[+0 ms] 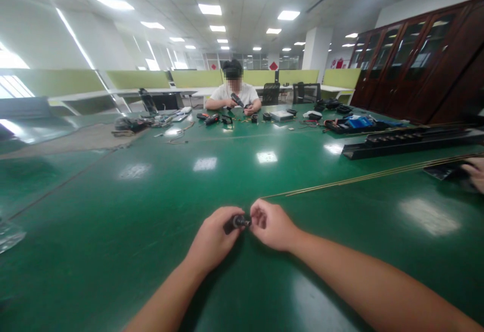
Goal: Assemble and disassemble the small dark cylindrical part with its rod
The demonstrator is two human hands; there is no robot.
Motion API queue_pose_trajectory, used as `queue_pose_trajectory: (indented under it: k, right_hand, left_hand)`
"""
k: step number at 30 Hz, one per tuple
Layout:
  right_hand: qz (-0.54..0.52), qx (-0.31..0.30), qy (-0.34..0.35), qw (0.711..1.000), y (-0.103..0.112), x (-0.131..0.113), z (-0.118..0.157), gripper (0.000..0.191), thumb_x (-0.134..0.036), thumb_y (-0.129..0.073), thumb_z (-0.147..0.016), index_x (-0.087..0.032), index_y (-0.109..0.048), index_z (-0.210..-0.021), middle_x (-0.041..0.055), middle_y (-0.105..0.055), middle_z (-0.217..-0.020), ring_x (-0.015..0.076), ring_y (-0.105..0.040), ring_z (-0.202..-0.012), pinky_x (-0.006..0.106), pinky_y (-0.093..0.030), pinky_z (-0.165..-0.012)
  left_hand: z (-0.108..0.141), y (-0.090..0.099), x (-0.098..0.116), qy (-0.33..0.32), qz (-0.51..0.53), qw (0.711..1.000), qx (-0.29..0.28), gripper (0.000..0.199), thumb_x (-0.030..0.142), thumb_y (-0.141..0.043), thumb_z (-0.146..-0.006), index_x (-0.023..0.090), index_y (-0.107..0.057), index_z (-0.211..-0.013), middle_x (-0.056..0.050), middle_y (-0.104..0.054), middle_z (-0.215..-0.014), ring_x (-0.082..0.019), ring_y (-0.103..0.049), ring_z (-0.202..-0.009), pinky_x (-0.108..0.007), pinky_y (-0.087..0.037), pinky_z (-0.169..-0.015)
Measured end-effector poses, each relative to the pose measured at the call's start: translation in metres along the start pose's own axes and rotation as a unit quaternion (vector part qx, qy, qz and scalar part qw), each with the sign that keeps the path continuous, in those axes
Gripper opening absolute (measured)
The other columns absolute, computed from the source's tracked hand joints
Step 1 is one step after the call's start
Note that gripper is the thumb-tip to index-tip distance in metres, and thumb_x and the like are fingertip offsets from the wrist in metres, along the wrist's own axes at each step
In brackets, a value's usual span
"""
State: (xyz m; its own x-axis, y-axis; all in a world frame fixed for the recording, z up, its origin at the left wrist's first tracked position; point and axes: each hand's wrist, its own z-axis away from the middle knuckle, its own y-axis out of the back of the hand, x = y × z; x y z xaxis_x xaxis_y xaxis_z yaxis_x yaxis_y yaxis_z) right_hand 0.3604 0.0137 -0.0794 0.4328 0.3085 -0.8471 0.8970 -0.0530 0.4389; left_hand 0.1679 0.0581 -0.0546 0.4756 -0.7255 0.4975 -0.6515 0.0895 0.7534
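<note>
My left hand [216, 236] is closed around a small black cylindrical tool [235, 222], whose narrow metallic tip points right. Just right of that tip is my right hand [273, 225], its fingers curled and pinched together at the tip; whatever they hold is too small to make out. Thin brass-coloured rods [342, 181] lie on the green table [166, 186], running from near my right hand toward the right edge.
Across the table a person [242, 92] holds a dark power tool. Tools and electronic parts lie along the far side. Long black metal rails [408, 144] are at the right, near another person's hand [475, 172]. A clear plastic item [10, 236] sits at the left edge.
</note>
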Motion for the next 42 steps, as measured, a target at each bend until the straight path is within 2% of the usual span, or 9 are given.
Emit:
queue_pose_trajectory:
  k: [5, 10, 13, 21, 26, 31, 37, 42]
  right_hand:
    - [0.007, -0.014, -0.003, 1.0, 0.0018, -0.0034, 0.0015, 0.024, -0.012, -0.062, -0.073, -0.02, -0.055, -0.094, -0.0026, -0.062, -0.074, 0.0099, -0.054, -0.059, 0.02, -0.042, -0.055]
    - [0.007, -0.015, -0.005, 1.0, 0.0026, -0.0053, 0.0018, 0.029, -0.013, -0.063, -0.073, -0.021, -0.057, -0.101, -0.0026, -0.064, -0.077, 0.0099, -0.055, -0.058, 0.02, -0.043, -0.055]
    - [0.023, -0.006, -0.012, 1.0, 0.0022, -0.0055, 0.0025, 0.03, -0.016, -0.065, -0.073, -0.022, -0.058, -0.102, -0.004, -0.062, -0.072, 0.0101, -0.054, -0.056, 0.02, -0.041, -0.054]
    - [0.047, 0.001, -0.006, 0.999, 0.0039, -0.008, 0.0041, 0.024, -0.019, -0.065, -0.076, -0.023, -0.062, -0.099, -0.0043, -0.06, -0.068, 0.0114, -0.055, -0.057, 0.021, -0.041, -0.055]
    - [0.03, 0.013, -0.002, 0.999, 0.0026, -0.0065, 0.003, 0.02, -0.018, -0.063, -0.078, -0.022, -0.065, -0.098, -0.0011, -0.068, -0.079, 0.0125, -0.059, -0.063, 0.022, -0.045, -0.06]
    - [0.011, 0.014, 0.001, 1.0, 0.003, -0.0061, 0.0006, 0.017, -0.02, -0.064, -0.08, -0.02, -0.07, -0.096, 0.0011, -0.072, -0.084, 0.0144, -0.063, -0.07, 0.024, -0.047, -0.065]
    - [0.015, 0.015, 0.014, 1.0, 0.0041, -0.0069, -0.0003, 0.015, -0.022, -0.066, -0.08, -0.019, -0.072, -0.093, 0.0014, -0.072, -0.082, 0.0147, -0.063, -0.069, 0.023, -0.047, -0.064]
    - [0.016, 0.012, 0.016, 1.0, 0.0041, -0.0077, 0.0005, 0.013, -0.022, -0.067, -0.079, -0.018, -0.073, -0.09, 0.0014, -0.071, -0.081, 0.0145, -0.063, -0.07, 0.023, -0.047, -0.064]
  left_hand:
    - [0.001, 0.0011, -0.0012, 0.036, -0.005, 0.999, 0.017, 0.033, 0.023, -0.064, -0.081, 0.024, -0.063, -0.113, -0.005, -0.069, -0.109, -0.022, -0.067, -0.098, -0.035, -0.055, -0.089]
    - [0.0008, 0.0029, 0.002, 0.055, 0.006, 0.998, -0.004, 0.021, 0.024, -0.065, -0.082, 0.024, -0.064, -0.103, -0.002, -0.069, -0.098, -0.02, -0.067, -0.089, -0.032, -0.054, -0.081]
    - [0.002, 0.0034, 0.0004, 0.058, -0.005, 0.998, -0.01, 0.021, 0.023, -0.067, -0.081, 0.025, -0.065, -0.102, -0.001, -0.068, -0.096, -0.019, -0.065, -0.088, -0.031, -0.051, -0.079]
    - [0.0048, 0.0034, -0.0074, 0.033, 0.017, 0.999, -0.023, 0.025, 0.028, -0.07, -0.084, 0.028, -0.066, -0.108, -0.002, -0.067, -0.101, -0.019, -0.062, -0.093, -0.032, -0.049, -0.083]
    - [0.0041, 0.0041, -0.0068, 0.0, 0.004, 1.0, -0.031, 0.028, 0.035, -0.068, -0.087, 0.032, -0.066, -0.115, 0.0, -0.068, -0.105, -0.019, -0.061, -0.097, -0.031, -0.049, -0.087]
    - [0.0048, 0.0018, -0.0077, 0.007, 0.009, 1.0, -0.009, 0.034, 0.028, -0.07, -0.085, 0.029, -0.062, -0.118, 0.0, -0.067, -0.114, -0.019, -0.062, -0.104, -0.031, -0.048, -0.094]
    - [0.0051, 0.0029, -0.0048, 0.013, 0.029, 0.999, 0.004, 0.023, 0.025, -0.07, -0.083, 0.026, -0.064, -0.105, 0.0, -0.069, -0.102, -0.017, -0.064, -0.093, -0.027, -0.051, -0.086]
    - [0.0046, 0.0035, -0.0035, 0.01, 0.04, 0.999, -0.001, 0.02, 0.027, -0.07, -0.083, 0.025, -0.065, -0.103, 0.0, -0.069, -0.1, -0.017, -0.064, -0.092, -0.027, -0.051, -0.083]
